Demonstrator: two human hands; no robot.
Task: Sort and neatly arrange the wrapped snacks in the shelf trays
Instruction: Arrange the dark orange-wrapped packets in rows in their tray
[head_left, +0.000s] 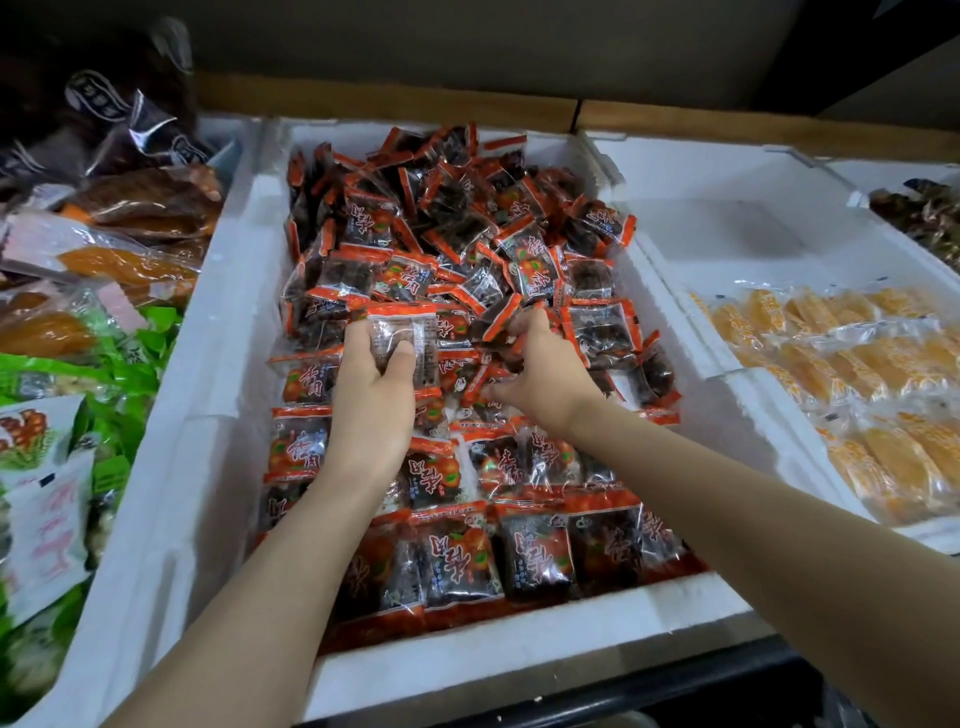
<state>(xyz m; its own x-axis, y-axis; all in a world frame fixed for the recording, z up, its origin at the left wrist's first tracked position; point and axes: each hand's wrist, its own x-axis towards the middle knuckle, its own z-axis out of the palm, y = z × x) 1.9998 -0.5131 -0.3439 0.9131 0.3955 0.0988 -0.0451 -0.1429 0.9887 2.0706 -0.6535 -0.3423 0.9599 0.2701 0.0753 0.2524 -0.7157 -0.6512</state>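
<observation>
The left hand (371, 387) grips one red snack packet (402, 340) over the middle of the white tray (208, 395). The right hand (543, 376) pinches a second packet (501, 318) just beside it. Neat rows (493, 467) fill the tray's near end and a messy heap (457, 208) fills its far end.

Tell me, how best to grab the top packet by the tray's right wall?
Probably pinch the packet by its flat orange end, from above right: it lies uppermost, that end jutting free toward the tray wall.
</observation>
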